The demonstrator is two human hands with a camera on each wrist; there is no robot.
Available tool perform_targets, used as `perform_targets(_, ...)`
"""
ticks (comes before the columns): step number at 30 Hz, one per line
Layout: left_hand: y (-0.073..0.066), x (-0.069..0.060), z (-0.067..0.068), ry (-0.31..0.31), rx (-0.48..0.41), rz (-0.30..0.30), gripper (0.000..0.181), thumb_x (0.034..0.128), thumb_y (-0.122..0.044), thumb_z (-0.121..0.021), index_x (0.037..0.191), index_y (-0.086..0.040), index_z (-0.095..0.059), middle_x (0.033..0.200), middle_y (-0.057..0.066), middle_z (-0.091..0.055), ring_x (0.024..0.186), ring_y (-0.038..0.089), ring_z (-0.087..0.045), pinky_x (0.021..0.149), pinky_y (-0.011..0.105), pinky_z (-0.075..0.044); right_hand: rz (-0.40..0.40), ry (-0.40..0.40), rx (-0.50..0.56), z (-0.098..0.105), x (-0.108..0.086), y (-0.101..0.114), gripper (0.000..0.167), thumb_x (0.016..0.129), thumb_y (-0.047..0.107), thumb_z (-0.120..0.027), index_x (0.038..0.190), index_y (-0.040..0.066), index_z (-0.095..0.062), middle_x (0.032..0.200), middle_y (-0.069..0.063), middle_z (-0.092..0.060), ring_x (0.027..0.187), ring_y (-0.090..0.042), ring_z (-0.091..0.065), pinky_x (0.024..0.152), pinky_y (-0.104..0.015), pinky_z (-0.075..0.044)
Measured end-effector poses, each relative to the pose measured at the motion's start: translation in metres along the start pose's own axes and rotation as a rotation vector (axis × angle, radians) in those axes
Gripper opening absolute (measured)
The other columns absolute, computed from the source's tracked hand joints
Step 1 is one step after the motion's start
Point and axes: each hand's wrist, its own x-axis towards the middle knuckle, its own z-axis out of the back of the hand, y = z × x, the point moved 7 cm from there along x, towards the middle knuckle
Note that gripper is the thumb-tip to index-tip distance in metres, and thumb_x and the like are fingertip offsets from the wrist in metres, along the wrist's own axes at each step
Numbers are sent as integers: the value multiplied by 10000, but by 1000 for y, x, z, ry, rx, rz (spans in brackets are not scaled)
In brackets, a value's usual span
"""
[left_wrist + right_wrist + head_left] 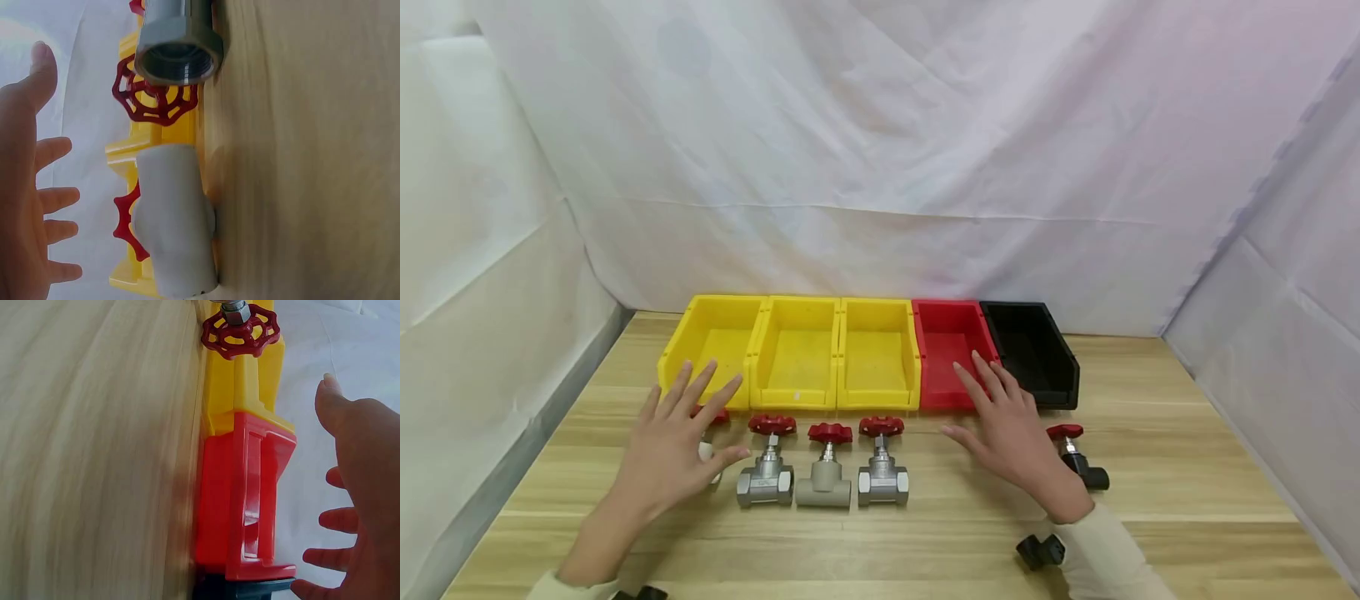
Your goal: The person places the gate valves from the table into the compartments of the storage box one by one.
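My left hand is spread above a white-bodied valve with a red handwheel, hiding much of it in the head view. My right hand, fingers also spread, hovers by the front of the red bin and holds nothing. Between the hands stand a metal valve, a grey plastic valve and another metal valve, all with red handwheels turned toward the bins. A black valve with a red handwheel lies to the right of my right wrist.
Along the back of the wooden table runs a row of bins: a left yellow bin, a middle yellow bin, a right yellow bin, the red one and a black bin. White cloth hangs behind them.
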Motion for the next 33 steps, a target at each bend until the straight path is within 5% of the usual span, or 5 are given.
perform_targets(9, -6, -20, -2, -28, -50, -20, 838, 760, -598, -686, 1463, -239, -402, 1547, 103, -261, 1387, 402, -226, 1098, 635, -80, 6, 30, 161, -9, 20, 11, 829, 841, 457, -700, 1515, 214, -283, 1558, -88, -217, 1300, -359, -321, 980, -617, -374)
perform_targets(21, 4, -35, -1, 30, -100, 111, 861, 737, -480, -782, 1471, -256, -391, 1514, 177, -280, 1235, 466, -388, 935, 677, -323, -36, -1, 257, -20, 43, 7, 748, 889, 444, -647, 1511, 226, -292, 1555, -40, -236, 1341, -286, -295, 976, -536, -426)
perform_targets(33, 20, -45, -2, 142, -122, 225, 802, 770, -490, -755, 1452, -234, -420, 1397, 246, -405, 1115, 497, -486, 820, 695, -406, -39, -27, 390, -36, 61, 6, 710, 907, 328, -660, 1506, 197, -301, 1549, -7, -251, 1366, -259, -284, 1025, -508, -384)
